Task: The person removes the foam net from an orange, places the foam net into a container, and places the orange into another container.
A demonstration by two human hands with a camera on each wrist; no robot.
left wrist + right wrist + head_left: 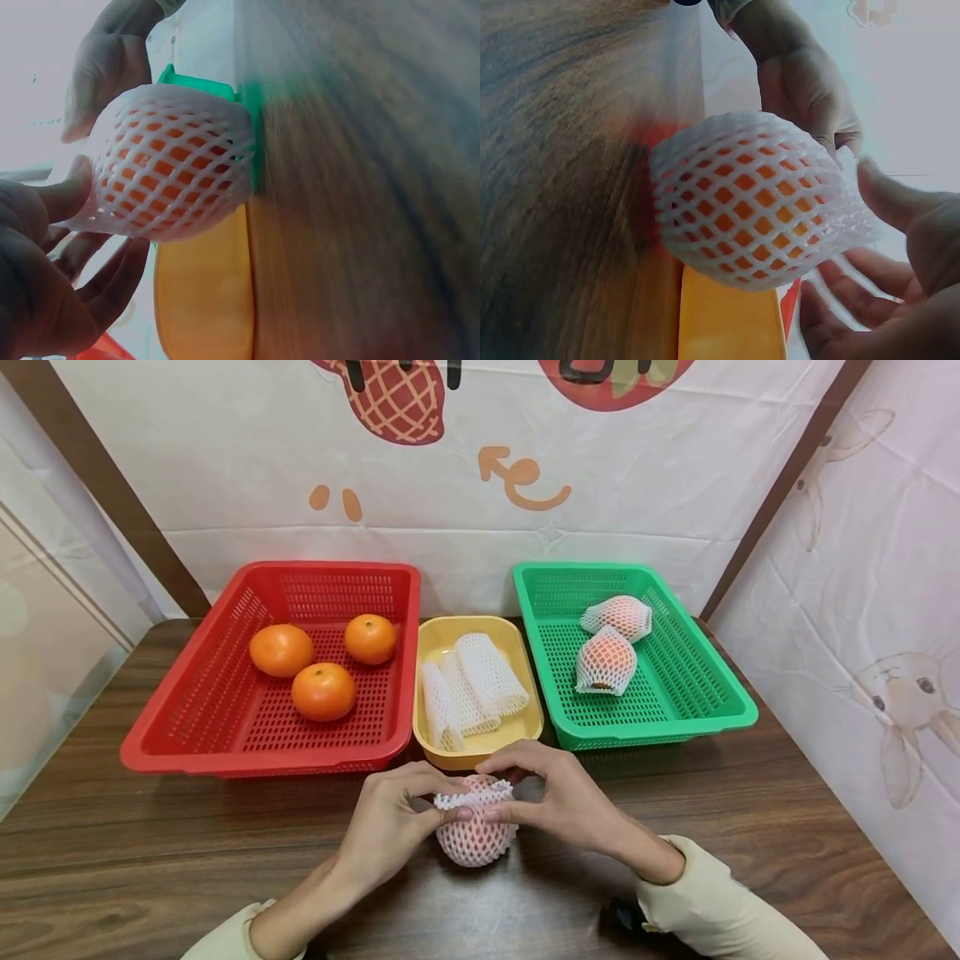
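Note:
A round orange fruit in a white foam net sleeve [477,842] sits on the table in front of me, its orange skin showing through the mesh. My left hand [385,818] pinches the sleeve's upper rim from the left, thumb on the near side. From the right, my right hand [570,797] pinches the same rim between thumb and fingers. Both thumbs nearly meet at the front of the rim. In the left wrist view the netted orange [172,165] bulges below the gathered sleeve end. The right wrist view shows the mesh [742,202] stretched around the fruit.
Behind the hands, a yellow tray [517,739] holds several folded white foam nets [487,677]. A red basket [187,760] at left holds three bare oranges [324,692]. In the green basket [660,727] at right lie two netted fruits [607,658]. A small black object [626,914] lies by the right sleeve.

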